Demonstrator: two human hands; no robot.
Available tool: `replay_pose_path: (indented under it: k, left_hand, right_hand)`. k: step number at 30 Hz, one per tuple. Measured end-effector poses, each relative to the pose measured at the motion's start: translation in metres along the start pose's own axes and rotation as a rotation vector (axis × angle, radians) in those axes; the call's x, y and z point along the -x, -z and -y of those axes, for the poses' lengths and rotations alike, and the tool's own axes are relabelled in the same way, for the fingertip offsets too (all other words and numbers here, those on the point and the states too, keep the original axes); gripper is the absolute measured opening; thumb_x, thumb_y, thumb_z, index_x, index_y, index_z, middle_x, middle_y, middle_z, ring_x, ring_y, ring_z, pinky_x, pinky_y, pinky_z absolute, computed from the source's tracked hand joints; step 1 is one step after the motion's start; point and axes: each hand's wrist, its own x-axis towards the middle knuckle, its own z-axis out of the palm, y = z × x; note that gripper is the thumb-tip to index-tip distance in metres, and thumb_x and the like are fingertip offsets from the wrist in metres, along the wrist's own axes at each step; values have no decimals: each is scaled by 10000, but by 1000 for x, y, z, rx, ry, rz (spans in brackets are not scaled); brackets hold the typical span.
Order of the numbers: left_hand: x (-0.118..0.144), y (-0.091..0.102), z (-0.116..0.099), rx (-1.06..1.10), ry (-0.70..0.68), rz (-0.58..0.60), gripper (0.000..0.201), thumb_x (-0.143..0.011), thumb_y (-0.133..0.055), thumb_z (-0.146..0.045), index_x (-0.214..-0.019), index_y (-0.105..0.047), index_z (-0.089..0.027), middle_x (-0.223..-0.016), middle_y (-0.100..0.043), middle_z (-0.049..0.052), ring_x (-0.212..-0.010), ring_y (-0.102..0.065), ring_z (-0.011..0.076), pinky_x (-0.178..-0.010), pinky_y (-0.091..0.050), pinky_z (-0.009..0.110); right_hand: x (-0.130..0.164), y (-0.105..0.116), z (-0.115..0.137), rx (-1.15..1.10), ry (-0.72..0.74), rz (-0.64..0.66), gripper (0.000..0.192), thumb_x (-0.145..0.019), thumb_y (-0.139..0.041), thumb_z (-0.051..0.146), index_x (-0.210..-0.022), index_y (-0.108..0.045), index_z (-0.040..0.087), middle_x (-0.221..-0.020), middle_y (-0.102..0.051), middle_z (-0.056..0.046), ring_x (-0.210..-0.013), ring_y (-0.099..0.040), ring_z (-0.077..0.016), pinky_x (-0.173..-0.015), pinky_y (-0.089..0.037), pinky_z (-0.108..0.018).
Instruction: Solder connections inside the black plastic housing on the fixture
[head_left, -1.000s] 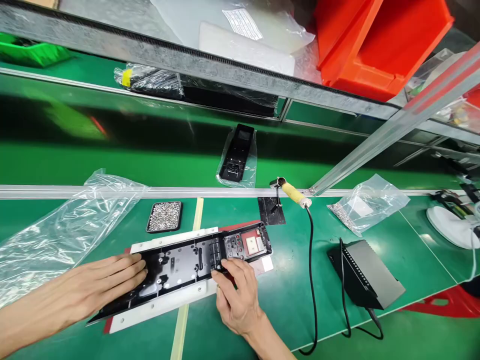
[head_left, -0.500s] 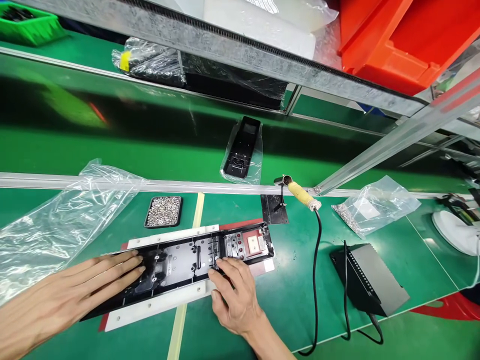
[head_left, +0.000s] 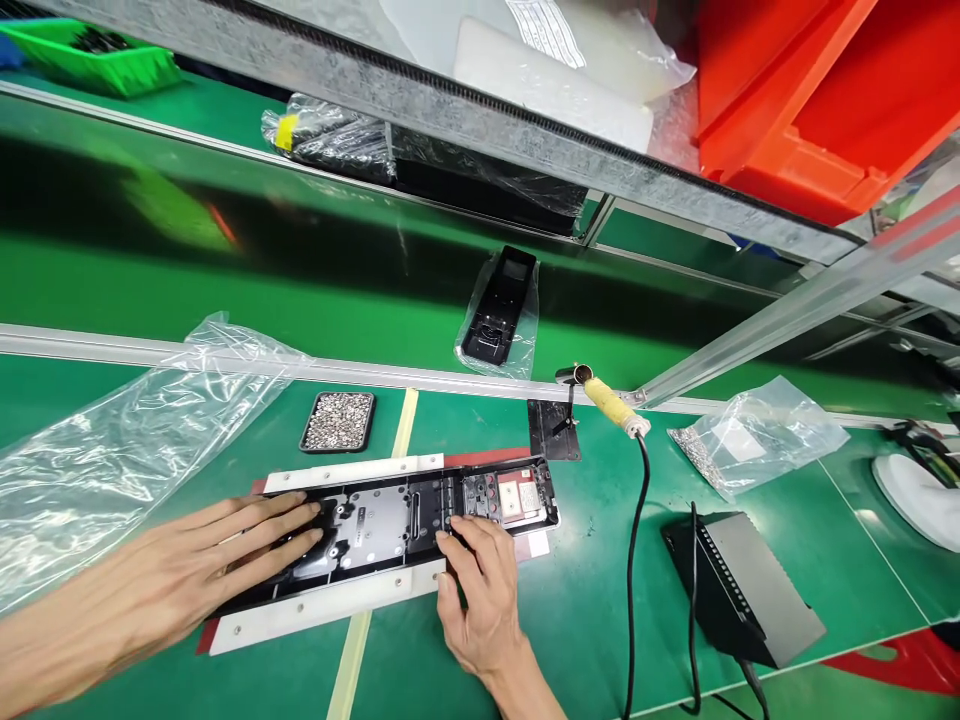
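Observation:
A long black plastic housing (head_left: pixel 405 520) lies on a white fixture plate (head_left: pixel 330 605) on the green bench. My left hand (head_left: pixel 202 570) rests flat on the housing's left end, fingers spread. With fingertips on the housing's near edge, my right hand (head_left: pixel 480 590) sits at the middle, beside a section with a small pale label (head_left: pixel 517 497). Neither hand grips anything.
A tray of small screws (head_left: pixel 339 420) sits behind the housing. A large clear bag (head_left: pixel 127 440) lies at left. A yellow-handled soldering iron (head_left: pixel 607 400) rests on its stand, its cord running near a black box (head_left: pixel 742 585). Another bagged housing (head_left: pixel 501 310) lies on the conveyor.
The view shifted slightly; housing and plate look turned a little more level. My left hand slid further right over the housing. My right hand stays at the near edge.

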Motion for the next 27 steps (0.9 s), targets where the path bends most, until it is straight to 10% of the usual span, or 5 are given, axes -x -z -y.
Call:
replay_pose_path:
  k: [6,11,27]
  left_hand:
    - [-19,19,9,95,251,29,414,-1033,-541,-270,-1425,-637,-363,-1384,-684,-13,-1242,-654,212,-1019,-579,325]
    - [-54,-10,52,118,489,-62,360,-1095,-456,-442,-1201,-725,-228,-1192,-722,55,-1131,-657,249,-988,-541,382]
    - [-91,-59,84,162,462,-86,255,-1039,-533,-268,-953,-746,-158,-936,-652,91,-959,-562,240,-853,-469,344]
  right_hand:
    - [9,-6,-9,43,35,-38,339,-1049,-475,173,-1319,-680,157,-1352,-638,-138,-1296,-571,-259,-1041,-525,-431]
    - [11,-14,-13,39,25,-72,311,-1062,-481,167,-1263,-718,162,-1311,-654,-141,-1256,-596,-270,-1019,-497,-435]
    - [18,-29,-44,58,175,-209,332,-1054,-446,219,-1113,-770,177,-1059,-728,-134,-1018,-663,-284,-886,-475,-454]
